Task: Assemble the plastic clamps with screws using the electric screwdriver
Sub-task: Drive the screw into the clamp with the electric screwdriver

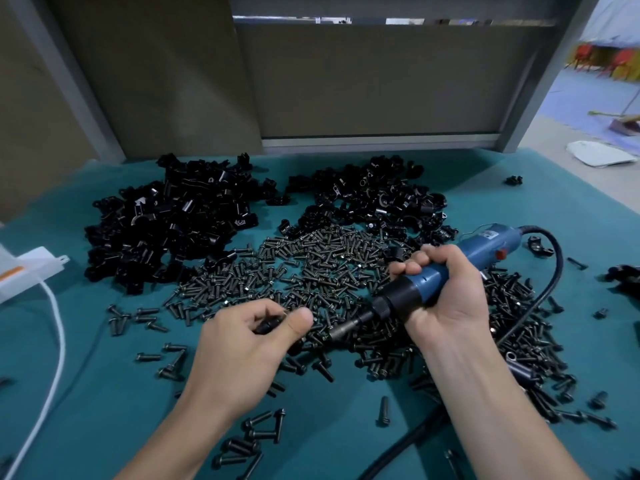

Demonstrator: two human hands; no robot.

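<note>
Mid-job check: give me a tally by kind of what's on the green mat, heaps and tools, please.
Black clamp heaps: 2, left and right
Screw heap: 1
Electric screwdriver: 1, gripped by the right hand
Small dark piece: 1, pinched by the left hand
Total: 5, with the scattered screws too many to count

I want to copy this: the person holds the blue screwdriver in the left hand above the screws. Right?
Not quite. The head view shows the right hand gripping the blue screwdriver above the screws; the left hand pinches a small dark part.
</note>
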